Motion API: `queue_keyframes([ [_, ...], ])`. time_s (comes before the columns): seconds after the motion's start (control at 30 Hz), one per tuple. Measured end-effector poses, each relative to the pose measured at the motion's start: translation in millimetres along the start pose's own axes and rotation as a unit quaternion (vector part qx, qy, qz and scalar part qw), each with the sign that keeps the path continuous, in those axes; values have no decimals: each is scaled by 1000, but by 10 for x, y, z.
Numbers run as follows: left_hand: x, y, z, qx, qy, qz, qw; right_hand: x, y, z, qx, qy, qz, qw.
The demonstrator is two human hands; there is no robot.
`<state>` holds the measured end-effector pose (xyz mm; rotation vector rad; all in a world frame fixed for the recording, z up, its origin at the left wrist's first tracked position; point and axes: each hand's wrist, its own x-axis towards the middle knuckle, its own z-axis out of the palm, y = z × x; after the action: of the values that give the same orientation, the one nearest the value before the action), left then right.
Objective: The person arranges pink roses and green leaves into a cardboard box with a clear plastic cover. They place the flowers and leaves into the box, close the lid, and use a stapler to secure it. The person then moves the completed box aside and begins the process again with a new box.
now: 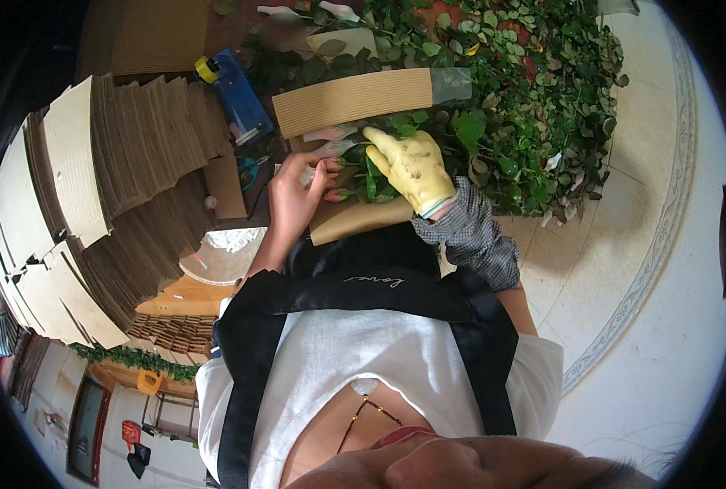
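Flowers with long green stems and leaves point(373, 182) lie in a loose bunch just beyond the black cloth apron point(363, 297). They sit between a tan ridged cardboard strip point(355, 102) on the far side and a smooth brown board point(359, 218) on the near side. The bare left hand point(294, 194) is at the bud end. Its fingers are curled, with the thumb and first finger nearly together by a pink-and-green bud, but it is hard to tell if they pinch it. The right hand, in a dirty yellow glove point(412, 165), lies over the stems. Its thumb and first finger are a little apart, and what is under the palm is hidden.

A bud could get squashed or lose petals if the left fingers press too hard. The heads could slip out of line if the glove lets the stems roll. Leaves could also snag on the big green leafy heap point(542, 122), because it is so near on the right.

The bunch's long line runs from left to right. The buds, two in white net sleeves point(334, 148), point left, and the stems go right, under the glove.
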<state>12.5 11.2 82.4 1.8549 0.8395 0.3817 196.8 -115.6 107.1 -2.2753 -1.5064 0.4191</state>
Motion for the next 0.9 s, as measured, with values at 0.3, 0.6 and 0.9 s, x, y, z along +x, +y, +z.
queue_keyframes([
  [0.3, 35, -81, -27, 38, -8, 20, 999, 74, -154, -260, -36, -10, 4, 999],
  [0.6, 75, 2, 51, 41, 17, 75, 996, 125, -161, -220, -20, -12, -27, 999],
  [0.9, 194, 108, 180, 65, -22, 157, 985, 183, -63, -104, -94, -11, -46, 994],
])
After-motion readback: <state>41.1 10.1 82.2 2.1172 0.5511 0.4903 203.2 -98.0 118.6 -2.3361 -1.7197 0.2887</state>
